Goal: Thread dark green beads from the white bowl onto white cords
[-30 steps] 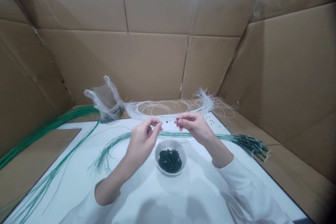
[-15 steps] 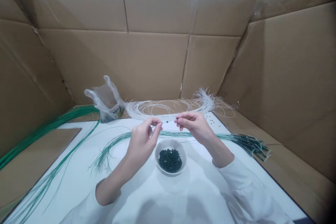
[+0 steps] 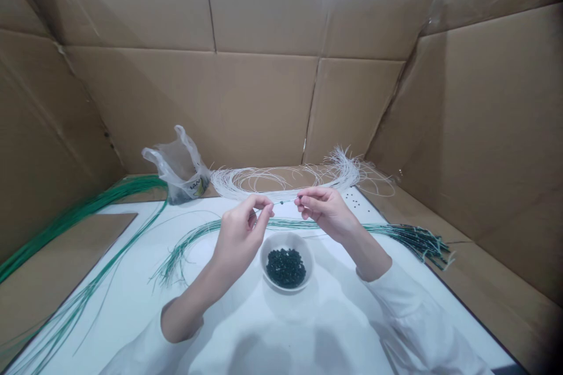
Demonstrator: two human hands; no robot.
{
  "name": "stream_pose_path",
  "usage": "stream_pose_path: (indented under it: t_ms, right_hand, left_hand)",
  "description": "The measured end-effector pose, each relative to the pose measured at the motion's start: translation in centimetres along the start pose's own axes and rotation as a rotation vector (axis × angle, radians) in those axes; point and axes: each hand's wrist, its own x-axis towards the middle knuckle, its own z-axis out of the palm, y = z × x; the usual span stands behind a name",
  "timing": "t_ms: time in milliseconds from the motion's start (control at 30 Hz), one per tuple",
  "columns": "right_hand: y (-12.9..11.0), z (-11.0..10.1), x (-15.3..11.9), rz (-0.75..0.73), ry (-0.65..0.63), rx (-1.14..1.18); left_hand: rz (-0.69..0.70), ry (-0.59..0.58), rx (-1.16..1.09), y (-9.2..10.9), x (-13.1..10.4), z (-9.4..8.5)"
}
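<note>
My left hand (image 3: 245, 228) pinches a thin green cord (image 3: 288, 201) between thumb and forefinger. The cord runs across a short gap to my right hand (image 3: 324, 211), whose thumb and forefinger are closed on it. A small dark green bead (image 3: 282, 203) sits on the cord in this gap. Something small and dark, perhaps another bead, shows at the right fingertips; it is partly hidden. Below both hands a white bowl (image 3: 309, 275) stands on the white table, holding many dark green beads (image 3: 285, 268).
Behind the bowl lies a bundle of green cords (image 3: 299, 224), its right end strung with dark beads (image 3: 424, 240). More green cords (image 3: 97, 196) curve along the left. At the back are a plastic bag (image 3: 178, 167), coiled white cords (image 3: 237, 183) and loose beads (image 3: 358, 202). Cardboard walls (image 3: 264, 105) surround the table.
Very little differs. Both hands stay pinched on the cord above the bowl, and my right fingertips sit very slightly farther right.
</note>
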Motion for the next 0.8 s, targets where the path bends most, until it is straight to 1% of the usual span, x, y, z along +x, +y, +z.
stream_pose_path:
  t_ms: [200, 400, 800]
  right_hand:
    - [-0.07, 0.11, -0.06, 0.024, 0.000, 0.027]
    - [-0.01, 0.09, -0.13, 0.026, -0.040, 0.059]
    - [-0.17, 0.42, -0.24, 0.026, -0.013, 0.036]
  left_hand:
    - [0.000, 0.002, -0.004, 0.01, -0.11, 0.10]
    - [-0.009, 0.003, -0.010, 0.00, -0.11, 0.05]
    - [-0.005, 0.009, -0.027, -0.09, -0.17, 0.19]
